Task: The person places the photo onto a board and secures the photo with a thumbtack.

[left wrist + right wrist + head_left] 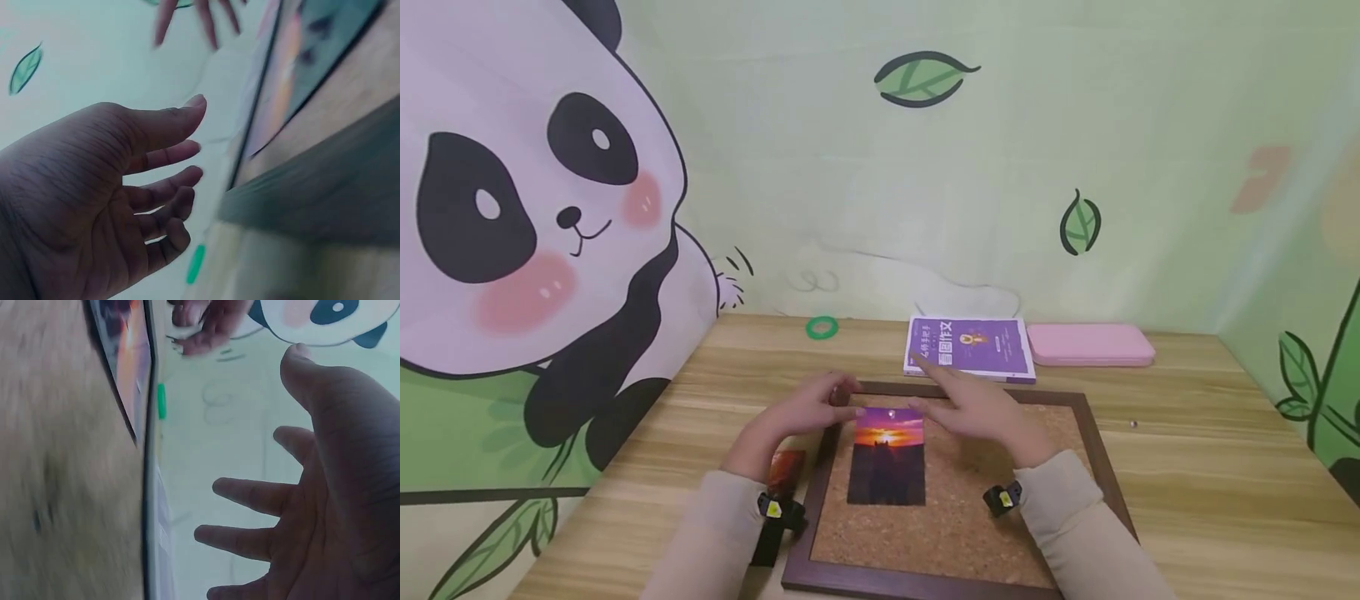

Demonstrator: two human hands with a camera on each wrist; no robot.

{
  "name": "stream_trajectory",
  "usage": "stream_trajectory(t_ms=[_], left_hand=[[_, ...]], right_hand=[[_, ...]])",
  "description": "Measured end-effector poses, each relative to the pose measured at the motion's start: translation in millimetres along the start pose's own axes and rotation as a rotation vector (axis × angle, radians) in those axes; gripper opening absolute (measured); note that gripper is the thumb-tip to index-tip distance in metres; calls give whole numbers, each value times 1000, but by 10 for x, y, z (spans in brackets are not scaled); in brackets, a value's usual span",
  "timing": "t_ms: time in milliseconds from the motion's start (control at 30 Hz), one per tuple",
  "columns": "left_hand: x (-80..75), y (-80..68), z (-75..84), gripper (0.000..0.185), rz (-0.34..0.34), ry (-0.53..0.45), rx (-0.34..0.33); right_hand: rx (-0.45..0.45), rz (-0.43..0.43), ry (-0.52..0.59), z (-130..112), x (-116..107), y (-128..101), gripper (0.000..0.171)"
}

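Note:
A sunset photo card (887,454) lies on the cork board (970,508), with a small pin (891,412) at its top edge. My left hand (811,411) hovers at the card's upper left corner, fingers relaxed and holding nothing. My right hand (972,406) hovers at the upper right, fingers spread and straight. The left wrist view shows the left hand (156,181) open above the frame. In the right wrist view the right hand (312,506) is open beside the blurred card (128,344).
A second reddish card (786,471) lies on the table under my left wrist. At the back stand a green ring (822,327), a purple book (970,346) and a pink case (1090,344). A small pin (1133,423) lies right of the dark board frame (1108,467).

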State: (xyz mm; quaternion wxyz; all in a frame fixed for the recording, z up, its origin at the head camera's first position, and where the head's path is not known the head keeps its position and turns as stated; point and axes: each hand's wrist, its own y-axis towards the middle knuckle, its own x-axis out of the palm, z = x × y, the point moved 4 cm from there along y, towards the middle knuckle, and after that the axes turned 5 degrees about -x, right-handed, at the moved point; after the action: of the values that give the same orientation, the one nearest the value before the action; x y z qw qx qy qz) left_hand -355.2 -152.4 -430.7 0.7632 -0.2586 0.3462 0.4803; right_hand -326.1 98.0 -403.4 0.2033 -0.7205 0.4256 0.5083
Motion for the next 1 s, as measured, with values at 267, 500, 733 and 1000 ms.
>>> stream_trajectory(t_ms=[267,500,733,1000], left_hand=[[-337,-175,-469,47,-99,-28,-156],[-461,-384,-729,46,-227,32,-337],[-480,-450,-764,51,-245,48,-404],[-435,-431,-763,47,-246,85,-409]], right_hand=[[-17,82,61,389,-303,-383,59],[-37,253,39,957,-487,-750,43],[70,269,122,1305,-587,-1054,45],[206,319,123,1684,-671,-1299,49]])
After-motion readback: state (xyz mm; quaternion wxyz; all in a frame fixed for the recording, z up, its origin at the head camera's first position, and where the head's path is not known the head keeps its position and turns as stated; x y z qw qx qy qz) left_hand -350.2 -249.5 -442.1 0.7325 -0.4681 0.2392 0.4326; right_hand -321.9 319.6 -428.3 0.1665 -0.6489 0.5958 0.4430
